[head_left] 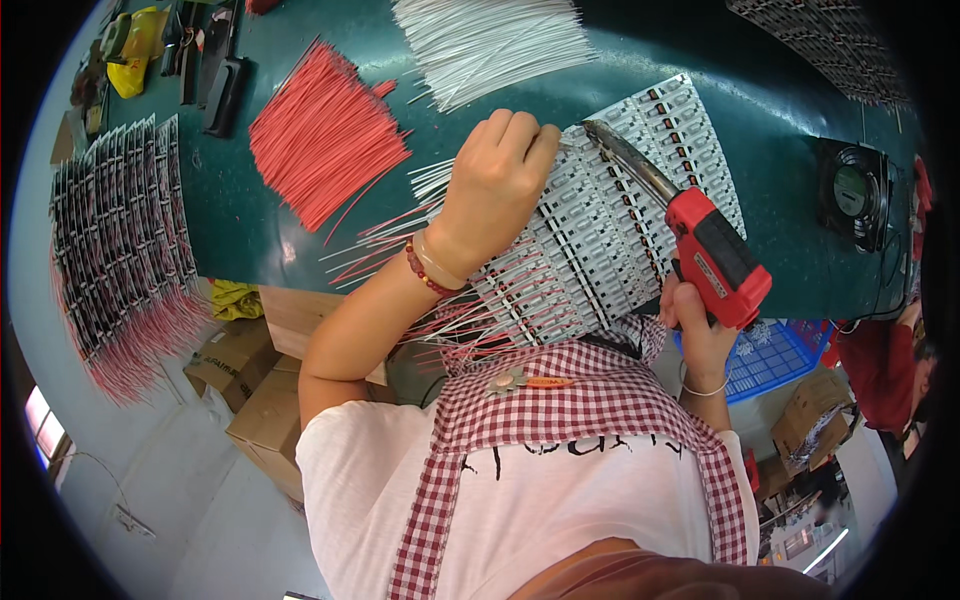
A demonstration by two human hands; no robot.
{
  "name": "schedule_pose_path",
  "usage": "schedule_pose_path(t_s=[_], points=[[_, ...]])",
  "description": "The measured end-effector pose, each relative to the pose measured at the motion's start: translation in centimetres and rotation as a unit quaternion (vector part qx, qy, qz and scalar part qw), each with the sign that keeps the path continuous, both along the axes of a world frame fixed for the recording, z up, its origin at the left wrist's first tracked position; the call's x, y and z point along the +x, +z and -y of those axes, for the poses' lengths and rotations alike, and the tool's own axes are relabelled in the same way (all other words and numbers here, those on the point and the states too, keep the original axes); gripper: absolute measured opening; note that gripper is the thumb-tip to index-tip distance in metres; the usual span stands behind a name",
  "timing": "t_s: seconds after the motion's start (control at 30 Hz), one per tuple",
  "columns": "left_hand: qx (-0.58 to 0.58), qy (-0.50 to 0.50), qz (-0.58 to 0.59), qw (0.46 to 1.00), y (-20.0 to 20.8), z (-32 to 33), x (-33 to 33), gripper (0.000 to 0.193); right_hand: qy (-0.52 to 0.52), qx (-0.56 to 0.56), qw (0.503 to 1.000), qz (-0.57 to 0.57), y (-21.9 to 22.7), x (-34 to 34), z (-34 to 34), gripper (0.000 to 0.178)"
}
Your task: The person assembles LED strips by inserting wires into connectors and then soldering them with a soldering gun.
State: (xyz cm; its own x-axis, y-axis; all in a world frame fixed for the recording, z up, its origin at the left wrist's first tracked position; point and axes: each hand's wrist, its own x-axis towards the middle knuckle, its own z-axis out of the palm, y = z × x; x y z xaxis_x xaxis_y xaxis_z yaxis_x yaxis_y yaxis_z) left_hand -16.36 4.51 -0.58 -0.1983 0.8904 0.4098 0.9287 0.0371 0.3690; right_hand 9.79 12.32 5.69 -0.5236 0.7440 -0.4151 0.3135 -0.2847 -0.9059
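Observation:
My right hand grips a red and black soldering gun. Its long metal nozzle slants up and left, and the dark tip reaches the far part of a panel of small circuit boards. Close to that tip, my left hand is closed in a pinch over the panel; its fingers hide whatever they hold. Red and white wires stick out from the panel's left and near side, several passing under my left wrist. The panel lies tilted at the table's near edge, against my checked apron.
On the green table lie a pile of red wires and a bundle of white wires. Wired board panels stand at the left. A black fan is at the right, above a blue basket. Cardboard boxes sit below.

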Motion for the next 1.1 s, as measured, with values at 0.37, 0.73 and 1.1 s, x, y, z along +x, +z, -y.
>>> schedule_pose_path(t_s=[0.37,0.73,1.1], points=[[-0.003,0.026,0.039,0.999,0.5,-0.2,0.0,0.024,0.027,0.028,0.999,-0.005,-0.1,0.5,0.5,0.041],[0.007,-0.014,0.026,1.0,1.5,0.1,0.9,0.025,0.012,-0.011,0.999,-0.03,0.2,0.6,0.2,0.022],[-0.028,-0.008,0.013,0.999,1.5,-0.1,1.3,0.028,0.054,-0.007,0.998,-0.009,-1.0,2.1,0.0,0.011]])
